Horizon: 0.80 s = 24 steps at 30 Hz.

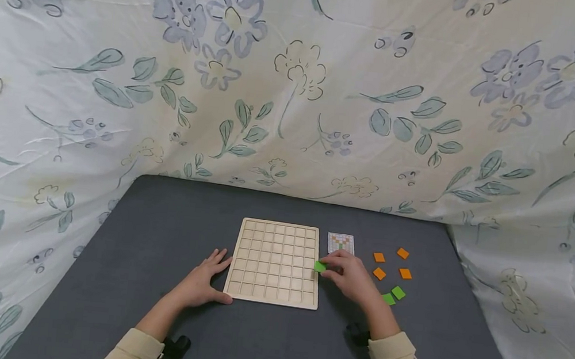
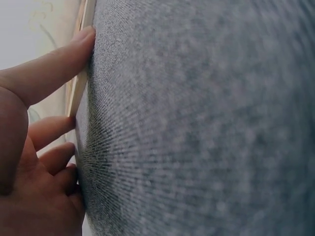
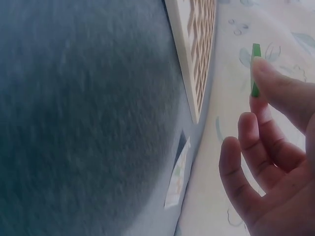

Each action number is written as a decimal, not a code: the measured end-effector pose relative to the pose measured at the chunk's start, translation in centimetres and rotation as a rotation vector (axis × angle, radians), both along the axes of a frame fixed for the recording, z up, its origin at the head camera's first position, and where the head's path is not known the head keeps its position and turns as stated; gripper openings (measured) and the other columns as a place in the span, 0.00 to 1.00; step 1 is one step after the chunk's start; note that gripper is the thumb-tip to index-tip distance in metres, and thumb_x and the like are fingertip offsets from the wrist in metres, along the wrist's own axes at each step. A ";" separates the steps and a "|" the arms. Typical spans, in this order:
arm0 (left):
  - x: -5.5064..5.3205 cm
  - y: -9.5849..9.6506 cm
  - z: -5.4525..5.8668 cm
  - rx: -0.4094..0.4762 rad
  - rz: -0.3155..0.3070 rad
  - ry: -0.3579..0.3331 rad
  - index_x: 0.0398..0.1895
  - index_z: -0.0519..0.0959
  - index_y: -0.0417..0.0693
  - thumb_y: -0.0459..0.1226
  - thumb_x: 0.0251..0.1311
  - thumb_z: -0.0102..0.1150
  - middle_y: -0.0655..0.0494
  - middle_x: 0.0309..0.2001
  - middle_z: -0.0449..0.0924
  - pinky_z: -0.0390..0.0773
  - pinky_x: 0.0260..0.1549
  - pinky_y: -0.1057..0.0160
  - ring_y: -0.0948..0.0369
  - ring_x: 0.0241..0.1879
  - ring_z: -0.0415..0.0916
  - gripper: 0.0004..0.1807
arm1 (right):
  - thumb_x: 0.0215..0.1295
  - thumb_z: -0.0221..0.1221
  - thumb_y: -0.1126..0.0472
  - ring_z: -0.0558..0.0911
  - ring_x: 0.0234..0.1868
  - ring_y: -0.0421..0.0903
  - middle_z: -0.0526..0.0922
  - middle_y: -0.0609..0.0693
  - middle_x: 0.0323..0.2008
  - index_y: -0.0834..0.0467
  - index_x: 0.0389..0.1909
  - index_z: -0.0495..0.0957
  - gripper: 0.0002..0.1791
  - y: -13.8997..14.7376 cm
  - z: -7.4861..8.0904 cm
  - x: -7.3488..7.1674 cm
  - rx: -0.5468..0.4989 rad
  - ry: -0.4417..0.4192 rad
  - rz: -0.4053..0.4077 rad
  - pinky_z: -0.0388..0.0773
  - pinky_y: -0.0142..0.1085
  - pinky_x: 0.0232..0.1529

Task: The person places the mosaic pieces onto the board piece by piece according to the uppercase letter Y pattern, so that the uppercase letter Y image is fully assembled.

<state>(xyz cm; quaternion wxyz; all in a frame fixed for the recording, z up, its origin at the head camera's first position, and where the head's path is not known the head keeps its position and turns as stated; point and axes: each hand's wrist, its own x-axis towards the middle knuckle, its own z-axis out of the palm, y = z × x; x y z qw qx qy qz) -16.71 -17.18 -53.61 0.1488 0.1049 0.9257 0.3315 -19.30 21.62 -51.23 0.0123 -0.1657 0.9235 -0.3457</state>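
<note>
Green tile (image 1: 319,267) pinched in right hand (image 1: 353,276), left hand (image 1: 200,283) (fingers spread) touching wooden grid board (image 1: 275,264)

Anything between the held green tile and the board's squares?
Nothing visible: the right hand pinches the green tile near the right edge of the board, and no tiles lie in its visible squares.

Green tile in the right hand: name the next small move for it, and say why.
Probably carry the green tile a little left and lower it into a square of the wooden grid: the right hand pinches it near the grid's right edge, while the left hand touches the left edge, likely steadying it.
</note>
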 end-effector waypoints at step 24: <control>0.1 -0.2 -0.2 0.013 -0.001 0.018 0.76 0.64 0.45 0.51 0.40 0.82 0.44 0.81 0.48 0.47 0.71 0.29 0.41 0.80 0.38 0.58 | 0.62 0.69 0.58 0.79 0.40 0.40 0.81 0.43 0.47 0.48 0.50 0.87 0.14 -4.2 -0.4 -0.1 -0.012 -0.018 0.109 0.77 0.34 0.37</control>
